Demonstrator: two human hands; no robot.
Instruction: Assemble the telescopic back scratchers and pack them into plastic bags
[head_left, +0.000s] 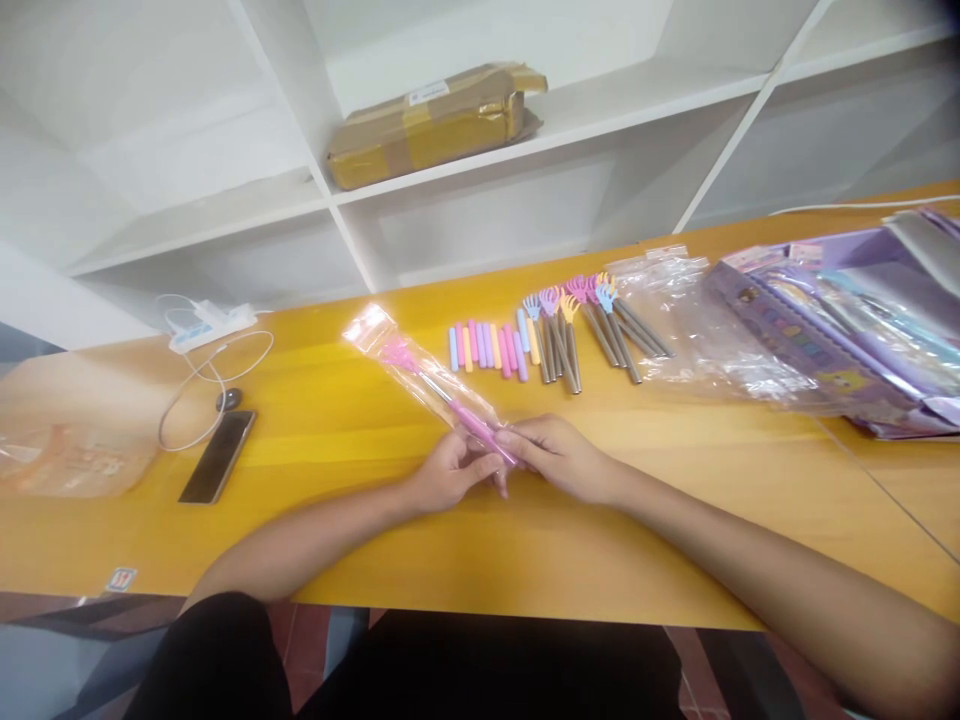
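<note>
A pink back scratcher [439,387] lies inside a clear plastic bag [366,330], its claw end pointing up and left. My left hand [457,470] is closed around the lower end of the bagged scratcher, thumb on top. With its fingers pinched, my right hand [551,452] grips the same end from the right. Beyond my hands are a row of pastel handle sleeves [487,346] in blue, pink, purple and orange, and several metal rods with coloured claw heads [559,340].
Clear plastic bags [697,320] lie right of the rods, against a purple box [795,320] of packaged items. At left are a phone [217,457], a white cable [214,375], a power strip [212,326] and a plastic bag [75,455]. A taped carton [435,125] sits on the shelf.
</note>
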